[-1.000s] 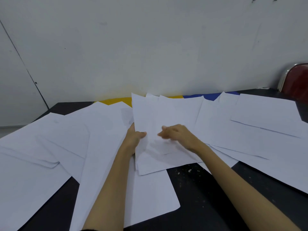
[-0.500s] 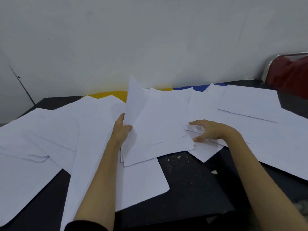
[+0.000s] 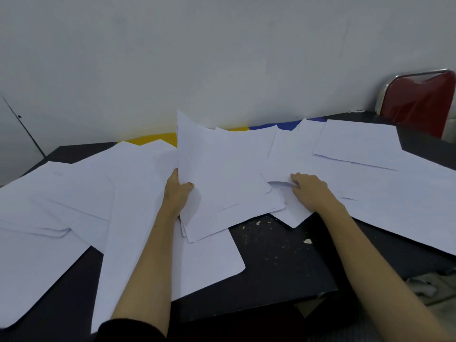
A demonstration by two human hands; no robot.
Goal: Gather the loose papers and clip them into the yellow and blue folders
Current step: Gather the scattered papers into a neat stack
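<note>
a small stack of sheets (image 3: 222, 183) is pinched at its left edge by the left hand (image 3: 176, 193), tilted up at table centre; the right hand (image 3: 311, 191) rests on a loose sheet (image 3: 291, 208) at 3 o'clock, fingers curled, grip unclear. that sheet is best slid under the stack with edges squared. counted: one yellow folder (image 3: 150, 138) at 11 o'clock, one blue folder (image 3: 286, 124) at 1 o'clock, both largely covered; loose sheets too overlapped to count.

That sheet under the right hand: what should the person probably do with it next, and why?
Probably slide the sheet left onto the stack that the left hand grips tilted up. The right hand rests on that sheet, beside the stack, and many loose papers lie ungathered on the black table.
</note>
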